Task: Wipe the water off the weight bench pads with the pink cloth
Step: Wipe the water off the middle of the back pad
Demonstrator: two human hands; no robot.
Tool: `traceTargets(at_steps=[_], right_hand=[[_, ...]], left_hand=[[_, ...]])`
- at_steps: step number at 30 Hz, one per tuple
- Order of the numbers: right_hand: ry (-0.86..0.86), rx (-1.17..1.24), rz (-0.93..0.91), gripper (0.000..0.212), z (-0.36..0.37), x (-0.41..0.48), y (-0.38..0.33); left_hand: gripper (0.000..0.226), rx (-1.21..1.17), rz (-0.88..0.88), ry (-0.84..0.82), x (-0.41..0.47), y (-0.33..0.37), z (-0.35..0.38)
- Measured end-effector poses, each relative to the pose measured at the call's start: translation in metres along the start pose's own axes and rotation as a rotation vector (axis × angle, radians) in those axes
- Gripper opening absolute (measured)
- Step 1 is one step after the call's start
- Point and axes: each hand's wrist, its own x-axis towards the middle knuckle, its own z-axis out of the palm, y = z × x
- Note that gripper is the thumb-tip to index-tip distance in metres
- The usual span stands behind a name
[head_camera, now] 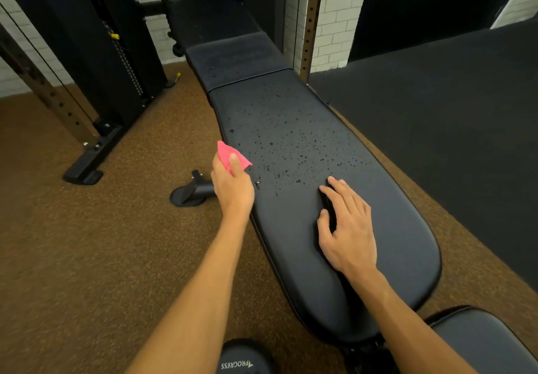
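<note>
A long black weight bench pad (378, 204) runs away from me, with many water drops (291, 143) beaded over its middle and far part. A shorter black pad (233, 59) adjoins its far end and also carries drops. My left hand (233, 187) grips a folded pink cloth (228, 154) at the pad's left edge, thumb on top of the cloth. My right hand (346, 228) rests flat on the near, drier part of the long pad, fingers spread.
A black cable machine with a weight stack (125, 62) stands at the left on brown carpet (72, 242). A bench foot (189, 193) sits on the floor below my left hand. Black rubber flooring (451, 111) lies to the right. Another pad (483, 341) shows at the bottom right.
</note>
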Motion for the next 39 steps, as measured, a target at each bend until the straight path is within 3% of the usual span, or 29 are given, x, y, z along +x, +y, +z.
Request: traceTargets(at_steps=[6, 14, 21, 28, 31, 39], right_hand=[[-0.002, -0.001, 0.009, 0.046, -0.001, 0.0, -0.001], [0.004, 0.014, 0.009, 0.045, 0.0, 0.001, 0.0], [0.017, 0.048, 0.015, 0.046, 0.0, -0.001, 0.0], [0.013, 0.065, 0.015, 0.045, -0.001, 0.001, 0.0], [0.005, 0.072, 0.024, 0.046, 0.0, -0.002, 0.001], [0.0, 0.093, 0.039, 0.048, -0.003, -0.002, -0.001]], left_hand=[[0.057, 0.131, 0.214, 0.028, -0.086, -0.024, -0.007], [0.055, 0.53, 0.382, -0.023, -0.029, 0.006, -0.002], [0.053, 0.649, 0.519, -0.09, -0.103, -0.02, -0.019], [0.052, 0.778, 0.527, -0.036, -0.041, 0.011, -0.002], [0.051, 0.81, 0.547, -0.014, -0.054, 0.009, -0.001], [0.051, 0.822, 0.728, -0.167, -0.09, -0.015, -0.029]])
